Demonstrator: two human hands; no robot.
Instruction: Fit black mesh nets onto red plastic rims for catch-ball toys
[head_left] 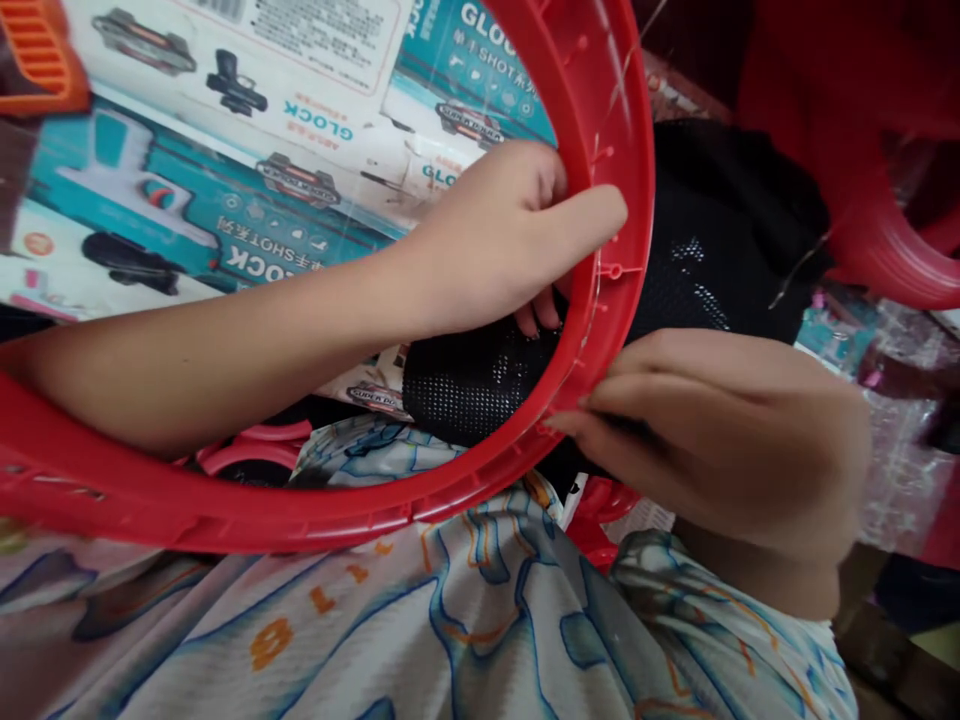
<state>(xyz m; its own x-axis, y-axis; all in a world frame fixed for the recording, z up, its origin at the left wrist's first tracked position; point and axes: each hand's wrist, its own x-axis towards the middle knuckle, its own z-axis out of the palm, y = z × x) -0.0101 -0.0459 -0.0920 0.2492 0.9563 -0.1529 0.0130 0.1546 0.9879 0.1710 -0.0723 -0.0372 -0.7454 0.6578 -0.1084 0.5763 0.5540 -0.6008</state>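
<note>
A large red plastic hoop (600, 300) with small pegs along its rim lies across my lap. My left arm reaches through the hoop; my left hand (517, 240) grips its rim from inside, thumb on the outer face, fingers curled on the black mesh net (480, 385). The net runs from inside the hoop over the rim to the outside (720, 250). My right hand (720, 430) is outside the hoop, fingers pressed together, pinching the net against the lower right rim.
Teal and white toy gun boxes (247, 170) lie behind the hoop. More red plastic hoops (892, 250) sit at the upper right, clear plastic bags (900, 470) at the right. An orange plastic piece (37, 50) is at the top left. Patterned cloth (450, 620) covers my lap.
</note>
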